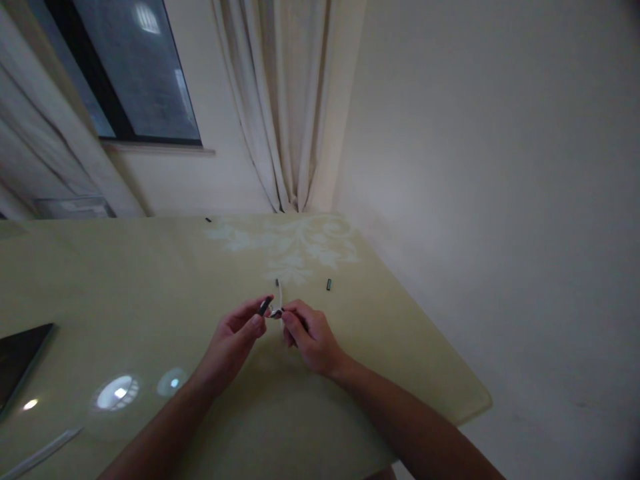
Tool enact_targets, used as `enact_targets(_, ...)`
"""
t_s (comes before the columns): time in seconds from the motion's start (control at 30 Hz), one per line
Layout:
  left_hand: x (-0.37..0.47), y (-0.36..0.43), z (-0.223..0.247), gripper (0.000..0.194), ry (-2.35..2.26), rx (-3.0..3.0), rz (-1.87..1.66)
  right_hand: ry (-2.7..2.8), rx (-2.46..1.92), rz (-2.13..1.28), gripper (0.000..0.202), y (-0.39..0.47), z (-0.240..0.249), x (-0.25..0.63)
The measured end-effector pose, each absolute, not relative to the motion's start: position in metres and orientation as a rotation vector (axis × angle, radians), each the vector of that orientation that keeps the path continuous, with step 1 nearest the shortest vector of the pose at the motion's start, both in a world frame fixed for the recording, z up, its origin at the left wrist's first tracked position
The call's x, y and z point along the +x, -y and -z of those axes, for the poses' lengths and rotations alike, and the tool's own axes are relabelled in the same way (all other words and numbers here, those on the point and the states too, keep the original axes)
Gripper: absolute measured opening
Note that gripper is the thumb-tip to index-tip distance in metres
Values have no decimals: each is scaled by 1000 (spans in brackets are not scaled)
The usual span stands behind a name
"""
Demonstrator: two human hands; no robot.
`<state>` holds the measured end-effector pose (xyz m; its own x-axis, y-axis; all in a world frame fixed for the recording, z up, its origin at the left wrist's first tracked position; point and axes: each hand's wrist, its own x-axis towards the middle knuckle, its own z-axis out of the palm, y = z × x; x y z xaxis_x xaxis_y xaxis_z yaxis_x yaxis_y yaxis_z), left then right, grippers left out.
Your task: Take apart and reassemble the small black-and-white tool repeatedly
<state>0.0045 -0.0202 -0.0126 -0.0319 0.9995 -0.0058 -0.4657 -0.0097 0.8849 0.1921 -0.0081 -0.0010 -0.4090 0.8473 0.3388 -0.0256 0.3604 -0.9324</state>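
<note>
Over the middle of the table, my left hand (240, 327) is closed on a small dark piece (265, 306), pinched between thumb and fingers. Close to its right, my right hand (311, 335) pinches a small dark and silvery part (277, 313) that lies between the two hands; its exact shape is too small to tell. A thin white strip (281, 291) extends beyond the fingertips, and a small grey piece (277, 283) is at its far end. On the table behind my right hand lies a small dark rectangular piece (329, 285).
The pale yellow-green table (390, 320) has a wall along its right side. Another tiny dark piece (209, 219) lies near its far edge. At left are a dark flat panel (23, 357) and a clear strip (43, 455). Curtains (285, 100) hang behind.
</note>
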Motion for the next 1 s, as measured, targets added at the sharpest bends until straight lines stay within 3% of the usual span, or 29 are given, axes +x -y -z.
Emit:
enact_targets(0.47,2,26,10,46,-987,978,-1346,1706,-742,-1154,31,14,1,195)
enact_targets(1.0,4,34,9,48,-963,990,-1345,1694,-749,-1194,37,19,-4,196)
